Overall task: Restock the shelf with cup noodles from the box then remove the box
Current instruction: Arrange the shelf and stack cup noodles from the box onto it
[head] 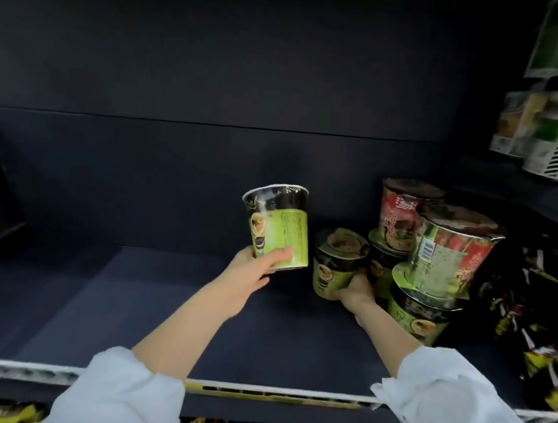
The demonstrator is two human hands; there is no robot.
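Pale sleeves point(123, 397) reach over the shelf point(165, 319) edge. Left hand point(251, 273), fingers curled, holds a green noodle cup point(278, 225) tilted above the shelf floor. Right hand point(353, 292) grips another green cup point(337, 263) standing on the shelf, just beside stacked cups point(436, 257) at the right.
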